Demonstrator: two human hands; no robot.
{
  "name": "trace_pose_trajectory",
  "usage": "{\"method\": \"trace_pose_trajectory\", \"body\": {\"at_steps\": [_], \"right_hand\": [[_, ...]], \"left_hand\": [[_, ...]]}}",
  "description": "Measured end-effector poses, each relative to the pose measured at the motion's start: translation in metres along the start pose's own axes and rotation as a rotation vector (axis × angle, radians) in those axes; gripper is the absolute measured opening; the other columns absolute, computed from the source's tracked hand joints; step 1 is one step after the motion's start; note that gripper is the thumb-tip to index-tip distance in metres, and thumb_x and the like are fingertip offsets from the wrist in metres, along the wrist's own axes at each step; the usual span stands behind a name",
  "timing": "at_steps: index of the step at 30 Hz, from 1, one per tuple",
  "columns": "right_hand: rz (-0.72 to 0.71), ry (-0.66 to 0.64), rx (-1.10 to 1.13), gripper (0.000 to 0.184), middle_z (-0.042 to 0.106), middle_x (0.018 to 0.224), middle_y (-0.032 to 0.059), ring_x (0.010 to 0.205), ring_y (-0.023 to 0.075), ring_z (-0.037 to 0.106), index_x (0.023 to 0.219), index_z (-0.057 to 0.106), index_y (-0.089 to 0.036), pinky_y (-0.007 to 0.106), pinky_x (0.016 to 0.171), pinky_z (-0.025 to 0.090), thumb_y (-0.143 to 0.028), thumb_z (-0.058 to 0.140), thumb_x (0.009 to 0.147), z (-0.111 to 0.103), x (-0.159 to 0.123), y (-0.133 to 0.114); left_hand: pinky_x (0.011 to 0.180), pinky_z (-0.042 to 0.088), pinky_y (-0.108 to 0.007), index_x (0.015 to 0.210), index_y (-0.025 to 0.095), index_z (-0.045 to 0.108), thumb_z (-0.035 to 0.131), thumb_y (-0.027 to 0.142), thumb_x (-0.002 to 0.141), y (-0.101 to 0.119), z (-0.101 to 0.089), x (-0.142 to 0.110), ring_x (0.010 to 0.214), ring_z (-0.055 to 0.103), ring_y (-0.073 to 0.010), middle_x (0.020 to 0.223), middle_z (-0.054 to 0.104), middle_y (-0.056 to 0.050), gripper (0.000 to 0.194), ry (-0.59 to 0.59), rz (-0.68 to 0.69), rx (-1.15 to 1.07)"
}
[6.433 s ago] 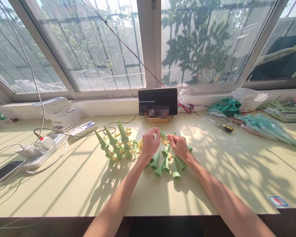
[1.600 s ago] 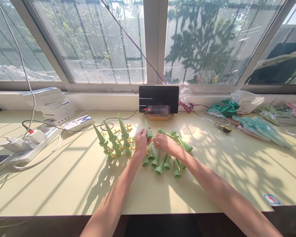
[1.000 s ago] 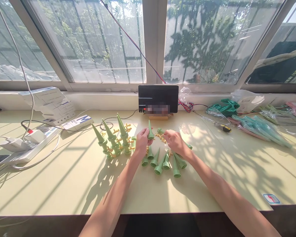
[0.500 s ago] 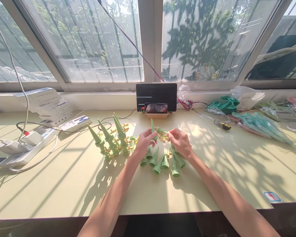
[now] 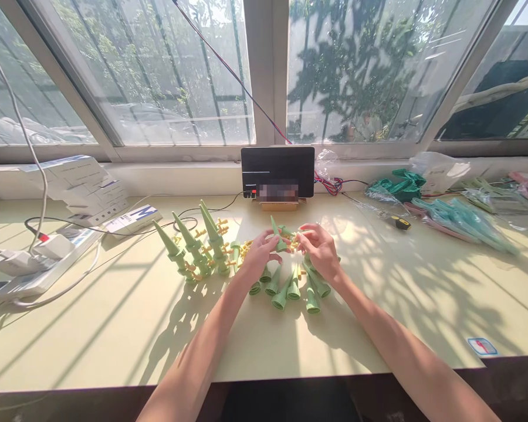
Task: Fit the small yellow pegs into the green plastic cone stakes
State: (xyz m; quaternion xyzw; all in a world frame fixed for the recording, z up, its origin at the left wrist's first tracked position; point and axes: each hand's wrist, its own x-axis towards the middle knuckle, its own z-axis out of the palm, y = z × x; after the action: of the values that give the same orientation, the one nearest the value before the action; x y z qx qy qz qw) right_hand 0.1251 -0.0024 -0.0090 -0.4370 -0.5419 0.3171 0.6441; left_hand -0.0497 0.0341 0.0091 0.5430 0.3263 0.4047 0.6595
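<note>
My left hand (image 5: pixel 259 252) is closed on a pale green plastic cone (image 5: pixel 277 234), whose tip points up and slightly left. Just to its right, my right hand (image 5: pixel 323 253) has thumb and forefinger pinched together close to the cone; whatever is between them is too small to make out. Beneath and behind the hands is a scatter of small yellow pegs (image 5: pixel 245 248), partly covered by my fingers. Several loose green cones (image 5: pixel 280 300) lie below the hands, their hollow ends facing me. To the left, three green spires (image 5: pixel 213 231) with yellow pegs sticking out stand upright.
A tablet (image 5: pixel 277 164) leans at the back, a blurred-out patch before it. On the left are white boxes (image 5: pixel 77 187) and a power strip (image 5: pixel 61 264) with cables. Bagged green pieces (image 5: pixel 462 225) and a black-yellow tool (image 5: pixel 400 223) lie right.
The green cone in my left hand has tilted, its lower end swinging right toward my right hand. My right hand's fingers have shifted slightly. The view has moved a little.
</note>
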Motion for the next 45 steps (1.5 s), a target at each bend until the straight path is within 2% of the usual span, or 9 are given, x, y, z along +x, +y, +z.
{"method": "trace_pose_trajectory", "body": {"at_steps": [3, 7, 11, 20, 24, 29, 32, 34, 45], "right_hand": [[-0.051, -0.009, -0.05, 0.032, 0.071, 0.08, 0.0027, 0.06, 0.0165, 0.067, 0.105, 0.065, -0.022, 0.031, 0.058, 0.055, -0.048, 0.069, 0.087, 0.0, -0.002, 0.003], [-0.094, -0.001, -0.14, 0.026, 0.072, 0.082, 0.0038, 0.063, 0.016, 0.066, 0.097, 0.067, -0.02, 0.031, 0.065, 0.057, -0.045, 0.065, 0.09, 0.001, -0.006, 0.002], [-0.11, -0.004, -0.22, 0.025, 0.072, 0.08, 0.0045, 0.064, 0.0165, 0.066, 0.089, 0.065, -0.02, 0.03, 0.064, 0.055, -0.046, 0.063, 0.092, 0.004, -0.009, -0.003], [-0.154, -0.021, -0.296, 0.022, 0.071, 0.08, 0.0032, 0.061, 0.0154, 0.064, 0.092, 0.063, -0.021, 0.029, 0.062, 0.053, -0.042, 0.06, 0.095, 0.004, -0.01, -0.006], [-0.168, -0.021, -0.326, 0.021, 0.071, 0.08, 0.0033, 0.061, 0.0153, 0.064, 0.091, 0.064, -0.021, 0.029, 0.062, 0.053, -0.041, 0.059, 0.095, 0.004, -0.011, -0.01], [-0.173, -0.018, -0.339, 0.021, 0.071, 0.079, 0.0036, 0.061, 0.0156, 0.064, 0.091, 0.064, -0.021, 0.029, 0.061, 0.053, -0.041, 0.057, 0.096, 0.006, -0.013, -0.011], [-0.175, -0.015, -0.363, 0.022, 0.07, 0.078, 0.0034, 0.06, 0.0151, 0.063, 0.091, 0.064, -0.021, 0.028, 0.061, 0.053, -0.041, 0.057, 0.096, 0.006, -0.013, -0.011], [-0.175, -0.009, -0.371, 0.022, 0.07, 0.079, 0.0034, 0.06, 0.0149, 0.063, 0.092, 0.064, -0.021, 0.028, 0.061, 0.053, -0.041, 0.057, 0.096, 0.007, -0.013, -0.011], [-0.193, 0.06, -0.379, 0.02, 0.072, 0.084, 0.0047, 0.066, 0.017, 0.066, 0.098, 0.064, -0.022, 0.03, 0.063, 0.055, -0.041, 0.057, 0.095, 0.006, -0.015, -0.009]], "left_hand": [[0.056, 0.049, -0.027, 0.107, 0.017, 0.055, 0.071, 0.051, 0.084, -0.002, 0.0, 0.0, 0.087, 0.073, -0.0241, 0.115, 0.071, -0.014, 0.044, -0.037, 0.003, 0.009], [0.056, 0.049, -0.027, 0.106, 0.017, 0.055, 0.072, 0.051, 0.083, -0.004, -0.001, 0.001, 0.086, 0.073, -0.0236, 0.115, 0.071, -0.014, 0.044, -0.043, 0.015, -0.004], [0.059, 0.052, -0.029, 0.107, 0.017, 0.057, 0.074, 0.048, 0.082, -0.005, 0.0, 0.003, 0.085, 0.073, -0.0228, 0.113, 0.07, -0.011, 0.043, -0.036, 0.032, -0.037], [0.07, 0.057, -0.033, 0.106, 0.017, 0.063, 0.076, 0.046, 0.082, 0.002, 0.005, -0.002, 0.078, 0.07, -0.0175, 0.098, 0.069, -0.006, 0.04, -0.016, 0.016, -0.058], [0.072, 0.059, -0.034, 0.106, 0.018, 0.065, 0.077, 0.047, 0.081, 0.005, 0.006, -0.005, 0.079, 0.07, -0.0177, 0.097, 0.069, -0.006, 0.04, 0.008, 0.024, -0.025], [0.068, 0.061, -0.033, 0.111, 0.017, 0.068, 0.078, 0.048, 0.079, 0.005, 0.004, -0.004, 0.084, 0.069, -0.0187, 0.114, 0.07, -0.011, 0.045, 0.118, 0.016, 0.065], [0.066, 0.06, -0.032, 0.11, 0.016, 0.07, 0.081, 0.046, 0.075, 0.004, 0.003, -0.002, 0.08, 0.068, -0.0169, 0.11, 0.071, -0.01, 0.047, 0.209, 0.028, 0.077], [0.065, 0.059, -0.031, 0.107, 0.015, 0.071, 0.082, 0.046, 0.074, 0.003, 0.002, -0.001, 0.078, 0.067, -0.0164, 0.104, 0.073, -0.01, 0.047, 0.225, 0.049, 0.067], [0.064, 0.057, -0.031, 0.113, 0.014, 0.071, 0.081, 0.047, 0.074, 0.006, 0.006, -0.002, 0.093, 0.069, -0.0237, 0.103, 0.075, -0.012, 0.052, 0.144, 0.133, 0.04]]}}
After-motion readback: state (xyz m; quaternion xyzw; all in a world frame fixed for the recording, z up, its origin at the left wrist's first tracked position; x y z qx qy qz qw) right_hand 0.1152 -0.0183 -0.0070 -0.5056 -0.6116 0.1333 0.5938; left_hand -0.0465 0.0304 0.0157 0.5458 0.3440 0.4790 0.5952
